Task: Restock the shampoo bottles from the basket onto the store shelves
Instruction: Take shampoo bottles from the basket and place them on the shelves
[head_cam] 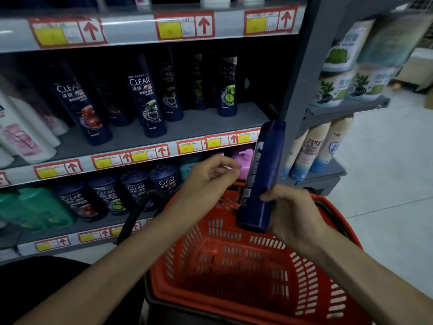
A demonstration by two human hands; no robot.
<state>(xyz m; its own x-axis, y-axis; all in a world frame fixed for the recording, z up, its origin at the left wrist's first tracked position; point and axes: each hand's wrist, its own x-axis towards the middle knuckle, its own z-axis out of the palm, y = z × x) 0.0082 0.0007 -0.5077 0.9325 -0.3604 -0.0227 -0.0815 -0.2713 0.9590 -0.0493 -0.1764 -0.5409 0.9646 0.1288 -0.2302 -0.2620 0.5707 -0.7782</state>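
Observation:
My right hand (290, 214) grips a dark blue shampoo bottle (264, 170) near its lower end and holds it almost upright above the red basket (311, 273), its back label facing left. My left hand (208, 177) hovers just left of the bottle with fingers loosely curled, holding nothing. The basket's inside looks bare from here. The middle shelf (203, 123) carries several dark Clear bottles (147, 97), with bare grey board at its right end, just above and left of the held bottle.
White and pink bottles (21, 134) stand at the left of the middle shelf. The lower shelf holds green and dark pump bottles (138, 191) and a pink one (243, 160). A grey upright post (302, 73) borders the right. The side rack holds spray cans (314, 151).

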